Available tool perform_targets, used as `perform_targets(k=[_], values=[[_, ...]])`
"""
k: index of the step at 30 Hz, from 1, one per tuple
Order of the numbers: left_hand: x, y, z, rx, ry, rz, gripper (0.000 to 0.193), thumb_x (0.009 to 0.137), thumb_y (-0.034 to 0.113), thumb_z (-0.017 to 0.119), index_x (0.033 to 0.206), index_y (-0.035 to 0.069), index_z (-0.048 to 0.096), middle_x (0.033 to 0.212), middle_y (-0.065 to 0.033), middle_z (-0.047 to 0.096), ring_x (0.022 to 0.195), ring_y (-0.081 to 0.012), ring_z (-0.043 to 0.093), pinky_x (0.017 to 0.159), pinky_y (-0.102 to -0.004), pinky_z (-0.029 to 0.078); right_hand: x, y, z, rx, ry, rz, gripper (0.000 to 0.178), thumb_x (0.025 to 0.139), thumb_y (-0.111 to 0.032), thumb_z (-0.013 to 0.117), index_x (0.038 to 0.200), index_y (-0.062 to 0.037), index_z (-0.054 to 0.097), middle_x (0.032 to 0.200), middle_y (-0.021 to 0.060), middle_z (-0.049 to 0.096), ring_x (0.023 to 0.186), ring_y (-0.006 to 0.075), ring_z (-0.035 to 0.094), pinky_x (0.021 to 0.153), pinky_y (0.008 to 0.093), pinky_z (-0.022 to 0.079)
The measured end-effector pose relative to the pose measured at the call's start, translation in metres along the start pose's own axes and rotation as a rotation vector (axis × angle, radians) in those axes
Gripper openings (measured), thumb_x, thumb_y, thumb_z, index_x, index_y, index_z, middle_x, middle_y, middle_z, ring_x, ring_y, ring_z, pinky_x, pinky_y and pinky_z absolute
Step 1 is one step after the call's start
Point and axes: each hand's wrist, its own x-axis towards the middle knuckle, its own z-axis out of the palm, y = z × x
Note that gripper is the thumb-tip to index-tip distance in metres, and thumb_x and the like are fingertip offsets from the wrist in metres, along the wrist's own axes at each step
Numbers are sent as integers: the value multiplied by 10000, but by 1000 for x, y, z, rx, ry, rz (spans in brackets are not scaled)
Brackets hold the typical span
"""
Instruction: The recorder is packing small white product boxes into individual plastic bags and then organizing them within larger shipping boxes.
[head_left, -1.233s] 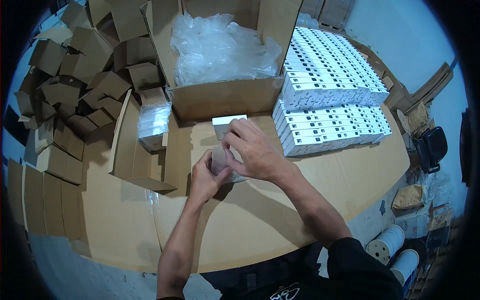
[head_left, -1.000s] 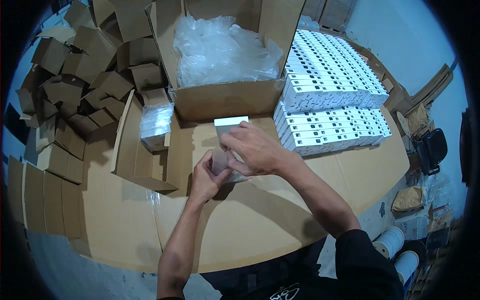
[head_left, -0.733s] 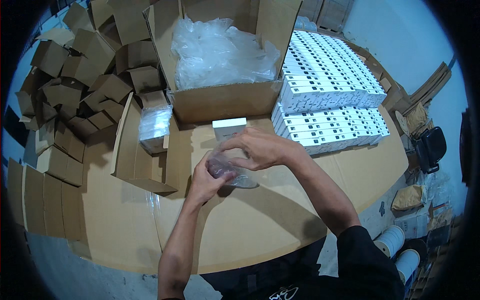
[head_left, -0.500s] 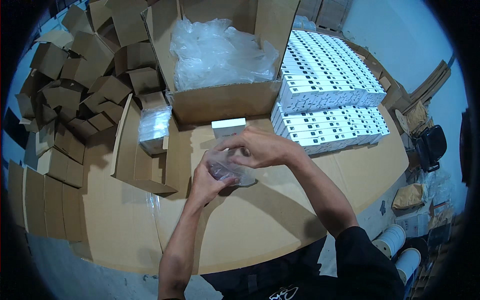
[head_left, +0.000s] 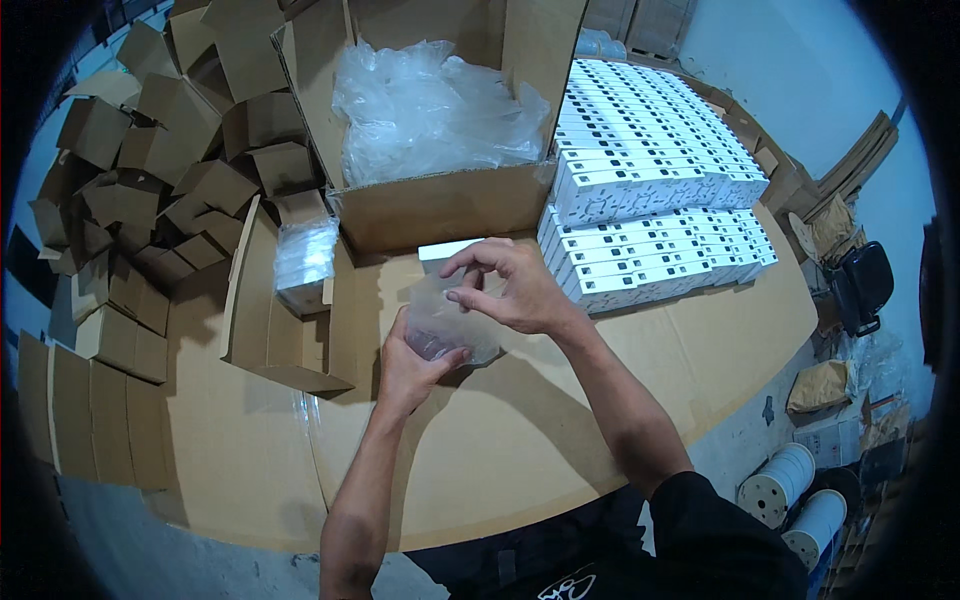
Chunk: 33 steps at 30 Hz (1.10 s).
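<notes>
My left hand (head_left: 408, 370) grips a clear plastic bag (head_left: 450, 328) by its lower left part, with the thumb across its front. Beside the bag's upper edge is my right hand (head_left: 520, 290), its thumb and forefinger apart with a gap between them. Whether those fingertips touch the film is hard to tell. A white box (head_left: 440, 251) stands just behind the bag, partly covered by it and by my right hand. To the left, an open brown carton (head_left: 300, 365) contains several white boxes wrapped in clear film (head_left: 305, 255).
A big open carton (head_left: 450, 205) full of clear plastic bags (head_left: 430, 110) stands at the back. Stacked white boxes (head_left: 660, 190) fill the back right. Many open brown cartons (head_left: 190, 140) are piled at the left. Cardboard covers the table (head_left: 480, 460).
My right hand's fingers have come away from the bag's middle and spread apart near its upper edge. The bag looks flatter and more upright. My left hand keeps its grip.
</notes>
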Motion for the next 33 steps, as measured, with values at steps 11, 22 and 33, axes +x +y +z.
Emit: perform_targets(k=[11, 22, 33], values=[[1, -7, -4, 109, 16, -60, 622, 703, 147, 920, 1204, 0, 582, 1105, -113, 704, 1018, -198, 678, 912, -357, 551, 1, -7, 5, -49, 70, 13, 230, 1001, -43, 573, 1217, -43, 649, 730, -32, 581, 629, 55, 535, 561, 251, 435], [-2, 8, -3, -70, -5, -107, 553, 757, 57, 874, 1218, 4, 573, 1092, -96, 700, 944, -156, 683, 792, -301, 581, -10, 54, 20, 466, 568, 233, 244, 1051, -118, 470, 1262, -52, 575, 1004, 4, 603, 892, 71, 519, 793, 218, 412], [3, 0, -11, -143, -39, -196, 548, 760, 84, 880, 1219, 34, 585, 1043, -75, 697, 846, -125, 672, 674, -260, 564, -27, 74, 35, 322, 393, 234, 502, 895, 96, 611, 1360, -91, 582, 1250, 50, 628, 973, 121, 650, 836, 256, 551]])
